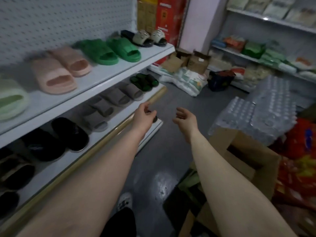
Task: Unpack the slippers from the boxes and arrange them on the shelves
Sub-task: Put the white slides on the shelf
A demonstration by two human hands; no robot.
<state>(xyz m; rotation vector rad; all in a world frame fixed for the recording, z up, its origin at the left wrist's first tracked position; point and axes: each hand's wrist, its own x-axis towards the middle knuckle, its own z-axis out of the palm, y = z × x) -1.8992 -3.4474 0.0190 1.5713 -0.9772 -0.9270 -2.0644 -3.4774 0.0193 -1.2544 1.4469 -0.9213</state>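
Both arms reach forward over the grey floor. My left hand (144, 115) hangs beside the lower shelf's front edge (119, 123), fingers loosely curled, holding nothing. My right hand (185, 117) is palm-up, fingers relaxed, empty. The upper shelf (102, 72) carries pale green (10, 100), pink (61, 69), green (111, 50) and studded beige slippers (150, 37). On the lower shelf lie black (56, 139), grey (111, 103) and dark green slippers (145, 81). An open cardboard box (244, 151) stands at my right.
Shrink-wrapped packs of water bottles (259, 108) are stacked at the right, with red bags (301, 159) beside them. Sacks (186, 79), small cartons (191, 60) and a dark bin (220, 80) lie at the far end. Another shelf of packaged goods (266, 53) lines the right wall.
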